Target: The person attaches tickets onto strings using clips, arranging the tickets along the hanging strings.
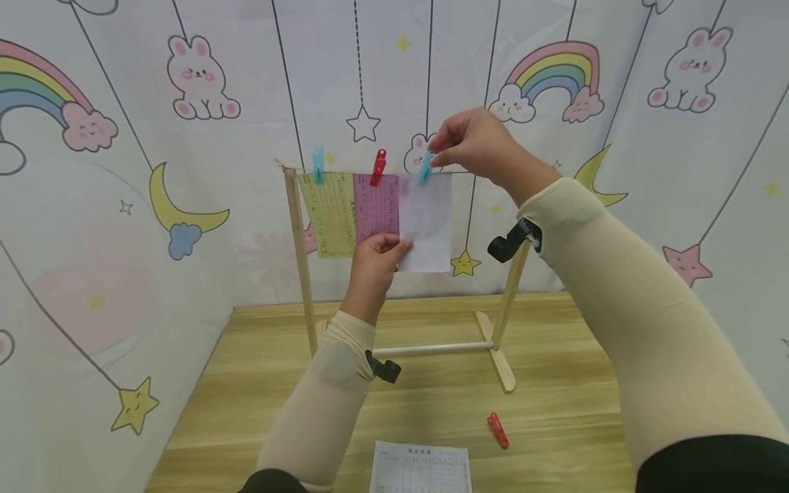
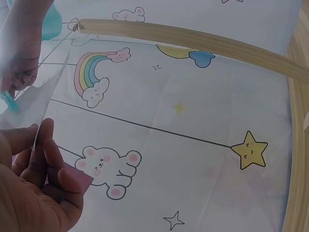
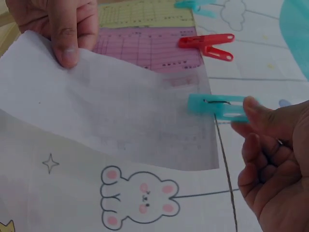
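A white sheet of paper (image 1: 428, 226) hangs at a thin string stretched across a wooden frame (image 1: 300, 239). At its top edge sits a light blue clothespin (image 3: 212, 105), whose handle end my right hand (image 1: 477, 147) pinches between thumb and fingers. My left hand (image 1: 377, 267) holds the sheet's lower left edge between thumb and fingers, as the right wrist view also shows. Left of this sheet, a pink printed slip (image 1: 377, 205) hangs from a red clothespin (image 1: 379, 168). Beside that, a yellow slip (image 1: 331, 219) hangs from another light blue clothespin (image 1: 318, 164).
On the wood-grain table (image 1: 246, 383) a spare red clothespin (image 1: 498, 430) lies at the front right. A printed white form (image 1: 420, 469) lies at the near edge. The frame's white crossbar (image 1: 437, 349) runs low between its feet, with a patterned backdrop (image 1: 259, 137) behind.
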Demonstrator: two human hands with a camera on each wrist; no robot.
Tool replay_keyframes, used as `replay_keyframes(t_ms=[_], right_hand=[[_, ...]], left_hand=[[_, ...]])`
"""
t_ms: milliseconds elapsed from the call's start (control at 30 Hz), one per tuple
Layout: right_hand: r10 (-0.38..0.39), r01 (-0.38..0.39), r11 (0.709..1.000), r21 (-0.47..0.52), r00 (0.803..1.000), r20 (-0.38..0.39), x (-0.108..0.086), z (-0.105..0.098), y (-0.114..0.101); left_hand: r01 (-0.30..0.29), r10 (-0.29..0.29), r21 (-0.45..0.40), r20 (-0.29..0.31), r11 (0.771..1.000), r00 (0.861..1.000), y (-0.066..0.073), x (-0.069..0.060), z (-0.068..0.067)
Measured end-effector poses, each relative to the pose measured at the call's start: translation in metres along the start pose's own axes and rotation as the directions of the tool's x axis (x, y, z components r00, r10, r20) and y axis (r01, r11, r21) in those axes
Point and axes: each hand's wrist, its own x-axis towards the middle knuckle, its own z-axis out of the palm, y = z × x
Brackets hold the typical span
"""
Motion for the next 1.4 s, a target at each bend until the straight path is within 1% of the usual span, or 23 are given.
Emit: replay_keyframes(t_ms=[200, 433, 533, 633, 700, 767, 833, 900, 933, 1000, 1067, 1100, 1133, 1167, 1200, 1233, 1267, 1333, 1367, 1400], right_hand=[[0.001, 0.000, 1.000, -0.013, 0.998, 0.069, 0.000, -0.003, 0.001], [-0.017, 0.024, 0.998, -0.065, 0.994, 0.108, -0.001, -0.008, 0.002], [-0.029, 0.039, 0.995, -0.088, 0.993, 0.113, -0.002, -0.010, 0.004], [-0.044, 0.056, 0.990, -0.128, 0.995, 0.093, -0.008, -0.012, 0.008], [-0.060, 0.068, 0.987, -0.148, 0.996, 0.062, -0.016, -0.014, 0.012], [-0.080, 0.081, 0.983, -0.165, 0.997, 0.011, -0.029, -0.017, 0.017], [-0.108, 0.098, 0.981, -0.169, 0.993, -0.051, -0.044, -0.018, 0.025], [-0.167, 0.143, 0.973, -0.182, 0.978, -0.125, -0.061, -0.015, 0.036], [-0.210, 0.179, 0.965, -0.191, 0.964, -0.160, -0.070, -0.013, 0.043], [-0.302, 0.256, 0.941, -0.221, 0.929, -0.212, -0.089, -0.005, 0.061], [-0.388, 0.330, 0.910, -0.252, 0.892, -0.231, -0.111, 0.005, 0.083], [-0.409, 0.350, 0.900, -0.260, 0.884, -0.226, -0.124, 0.012, 0.095], [-0.422, 0.362, 0.892, -0.269, 0.881, -0.213, -0.137, 0.019, 0.109], [-0.406, 0.348, 0.897, -0.272, 0.893, -0.195, -0.151, 0.028, 0.123], [-0.384, 0.331, 0.904, -0.269, 0.908, -0.171, -0.164, 0.039, 0.139], [-0.345, 0.298, 0.915, -0.272, 0.927, -0.145, -0.178, 0.050, 0.155], [-0.300, 0.260, 0.929, -0.264, 0.946, -0.125, -0.192, 0.063, 0.171], [-0.183, 0.152, 0.958, -0.245, 0.977, -0.110, -0.218, 0.092, 0.206], [-0.127, 0.100, 0.969, -0.224, 0.986, -0.111, -0.230, 0.108, 0.223], [-0.083, 0.059, 0.979, -0.195, 0.989, -0.119, -0.242, 0.123, 0.240]], left_hand=[[0.000, 0.000, -0.001, -0.003, 1.000, 1.000, 0.000, -0.001, -0.001], [0.001, 0.000, 0.021, -0.009, 1.000, 1.000, 0.001, -0.001, -0.003], [0.016, -0.015, 0.045, -0.012, 0.999, 1.000, 0.003, -0.002, -0.004], [0.025, -0.024, 0.061, -0.020, 0.998, 1.000, 0.002, -0.001, -0.006], [0.023, -0.022, 0.072, -0.026, 0.997, 0.999, 0.001, -0.001, -0.007], [0.013, -0.011, 0.071, -0.028, 0.997, 1.000, 0.000, -0.001, -0.007], [0.002, -0.001, 0.068, -0.021, 0.998, 1.000, 0.000, -0.002, -0.008], [-0.013, 0.014, 0.076, -0.011, 0.997, 1.000, 0.000, -0.003, -0.010], [-0.023, 0.023, 0.084, -0.005, 0.996, 1.000, -0.001, -0.004, -0.011], [-0.042, 0.043, 0.119, -0.003, 0.992, 0.999, -0.006, -0.007, -0.015], [-0.051, 0.054, 0.176, -0.010, 0.983, 0.998, -0.014, -0.012, -0.020], [-0.053, 0.058, 0.211, -0.016, 0.976, 0.998, -0.020, -0.016, -0.023], [-0.047, 0.053, 0.244, -0.019, 0.969, 0.998, -0.027, -0.022, -0.027], [-0.036, 0.044, 0.284, -0.023, 0.958, 0.999, -0.035, -0.029, -0.031], [-0.017, 0.027, 0.333, -0.026, 0.943, 0.999, -0.044, -0.037, -0.035], [0.000, 0.009, 0.378, -0.022, 0.926, 1.000, -0.054, -0.047, -0.040], [0.015, -0.010, 0.428, -0.013, 0.904, 1.000, -0.065, -0.057, -0.045], [0.036, -0.065, 0.511, 0.038, 0.859, 0.997, -0.088, -0.080, -0.055], [0.040, -0.095, 0.547, 0.073, 0.836, 0.993, -0.100, -0.092, -0.060], [0.041, -0.132, 0.580, 0.115, 0.814, 0.985, -0.112, -0.104, -0.065]])
